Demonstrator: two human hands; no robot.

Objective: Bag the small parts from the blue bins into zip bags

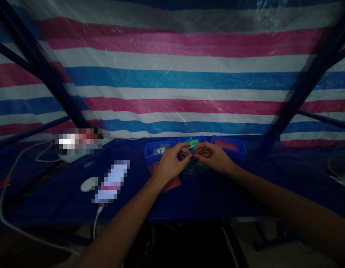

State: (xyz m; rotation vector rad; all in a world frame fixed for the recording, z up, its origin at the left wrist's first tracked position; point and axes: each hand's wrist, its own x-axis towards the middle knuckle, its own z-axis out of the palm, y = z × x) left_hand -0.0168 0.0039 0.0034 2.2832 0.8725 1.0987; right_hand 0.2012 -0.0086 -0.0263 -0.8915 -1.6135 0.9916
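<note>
My left hand (174, 158) and my right hand (211, 156) meet fingertip to fingertip over the front of the blue bins. Both are closed in a pinch; whatever lies between the fingers is too small and dark to make out. Beyond them, a blue bin (147, 152) at left holds clear packets (160, 149). The middle bin holds shiny green packets (193, 142), and more green plastic shows beneath my hands. The right bin (241, 148) contains pink material (224, 144). A red packet (172, 184) lies on the table under my left wrist.
On the blue table (183, 204), a phone (112, 182) with a cable (96, 221) and a round white object (89, 184) lie at left. Behind them is a white power strip (74, 155). A striped plastic sheet (172, 80) hangs behind, between blue frame posts (298, 91).
</note>
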